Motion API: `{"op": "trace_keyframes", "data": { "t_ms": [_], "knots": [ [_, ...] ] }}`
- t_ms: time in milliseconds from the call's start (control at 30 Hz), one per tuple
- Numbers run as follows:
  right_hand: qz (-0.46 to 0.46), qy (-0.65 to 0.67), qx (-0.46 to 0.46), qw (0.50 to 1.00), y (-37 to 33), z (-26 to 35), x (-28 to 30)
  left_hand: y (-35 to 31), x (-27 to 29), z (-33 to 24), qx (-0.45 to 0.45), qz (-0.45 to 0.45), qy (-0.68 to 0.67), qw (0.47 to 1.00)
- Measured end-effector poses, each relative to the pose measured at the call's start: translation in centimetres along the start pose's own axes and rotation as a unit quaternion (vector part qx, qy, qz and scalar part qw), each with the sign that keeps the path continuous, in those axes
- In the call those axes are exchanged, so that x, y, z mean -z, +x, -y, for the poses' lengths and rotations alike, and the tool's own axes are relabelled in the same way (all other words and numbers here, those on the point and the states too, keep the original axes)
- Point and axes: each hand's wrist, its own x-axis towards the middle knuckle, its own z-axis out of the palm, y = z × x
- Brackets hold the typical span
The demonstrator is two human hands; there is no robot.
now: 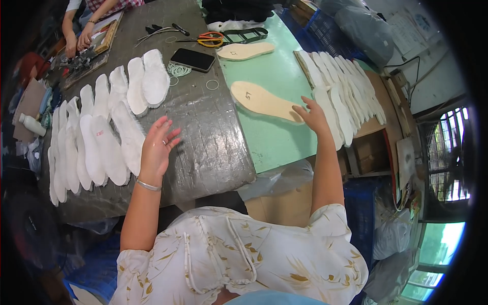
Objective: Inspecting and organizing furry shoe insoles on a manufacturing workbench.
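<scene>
A cream insole template point(264, 101) with a handwritten mark lies flat on the green mat. At its right-hand end is my right hand point(313, 118), fingers spread, their tips over the edge; whether they press on it I cannot tell. My left hand point(158, 147) hovers palm turned inward above the grey table, open and holding nothing. Beside it on the left, white fleecy insoles point(104, 152) lie in overlapping rows. Another row of pale insoles point(338, 96) fans out to the right of my right hand. A second cream template point(245, 51) lies farther back on the mat.
Behind the hands are a black phone point(192, 60), orange-handled scissors point(210, 39), rubber bands point(179, 69) and a black strap point(246, 35). Dark material point(236, 11) is piled at the back. A co-worker's hands point(79, 43) work at the far left. Blue crates point(317, 35) stand back right.
</scene>
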Motion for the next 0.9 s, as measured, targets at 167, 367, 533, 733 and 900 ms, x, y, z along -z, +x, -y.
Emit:
{"op": "trace_keyframes", "data": {
  "t_ms": [167, 367, 533, 733, 900],
  "knots": [
    [0.107, -0.039, 0.046, 0.992, 3.8, 0.2, -4.9, 0.1, 1.5, 1.8, 0.008, 0.003, 0.058, 0.998],
    [0.154, -0.158, -0.083, 0.972, 10.6, -0.2, -7.4, -1.0, 1.8, 4.0, 0.024, 0.031, 0.139, 0.990],
    [0.209, 0.019, -0.040, 0.977, 11.8, 0.7, -6.5, -2.3, 3.2, 4.7, 0.028, 0.039, 0.139, 0.989],
    [0.228, 0.067, 0.180, 0.955, 19.3, 7.9, -8.8, -2.3, 4.1, 5.0, 0.052, 0.046, 0.140, 0.988],
    [0.106, -0.108, 0.300, 0.942, 27.1, 9.2, -10.0, -1.4, 4.5, 5.0, 0.012, 0.080, 0.185, 0.979]
  ]
}}
